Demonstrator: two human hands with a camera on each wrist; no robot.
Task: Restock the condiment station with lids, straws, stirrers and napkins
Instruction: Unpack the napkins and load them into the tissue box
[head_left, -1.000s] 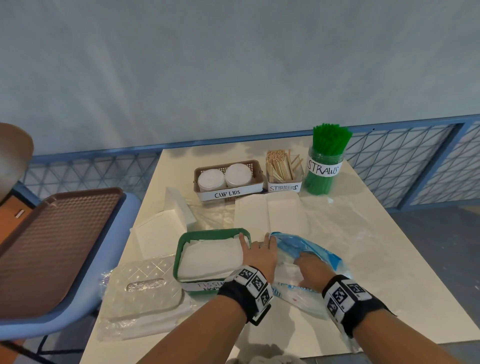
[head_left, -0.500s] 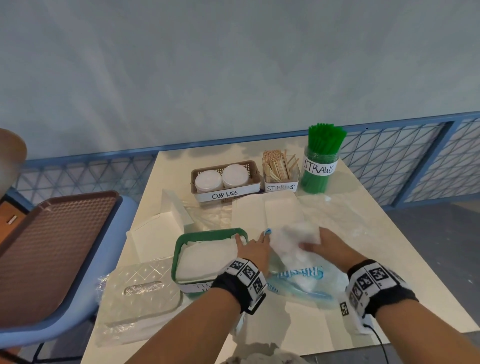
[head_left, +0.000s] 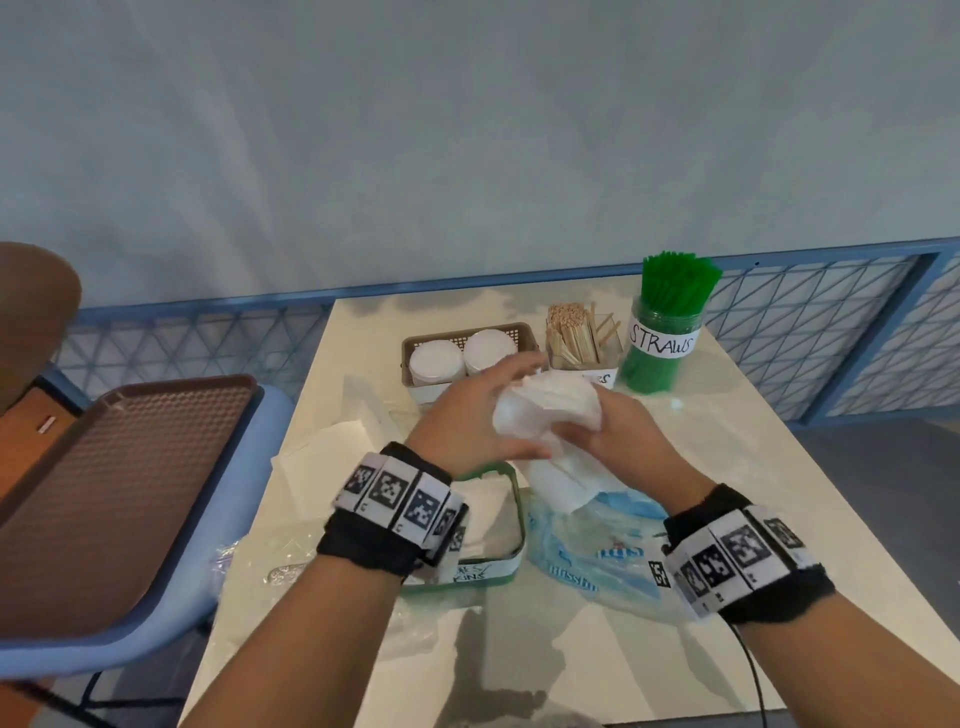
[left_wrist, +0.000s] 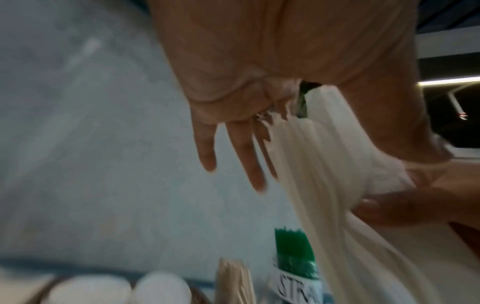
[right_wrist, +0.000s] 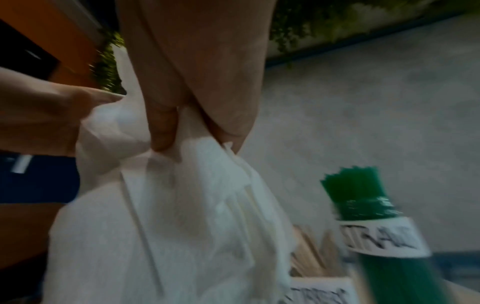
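Observation:
A crumpled wad of white napkins (head_left: 550, 415) is held in the air over the middle of the table. My left hand (head_left: 467, 415) lies against its left side, fingers (left_wrist: 249, 156) straight and spread, thumb along the underside. My right hand (head_left: 618, 431) pinches the wad (right_wrist: 182, 216) from the right between thumb and fingers (right_wrist: 161, 127). Below them sits the green napkin tray (head_left: 517, 525), partly hidden by my left wrist, with white napkins in it. The blue plastic napkin bag (head_left: 592, 551) lies flat beside it.
Along the back stand a brown basket of cup lids (head_left: 467, 348), a box of wooden stirrers (head_left: 571, 332) and a jar of green straws (head_left: 665, 332). Loose napkin stacks (head_left: 332, 452) lie at the left. A brown tray (head_left: 119, 467) rests on a blue chair.
Both hands have risen from the bag on the table and come together. They now hold the napkins in the air; the emptied bag stays flat on the table.

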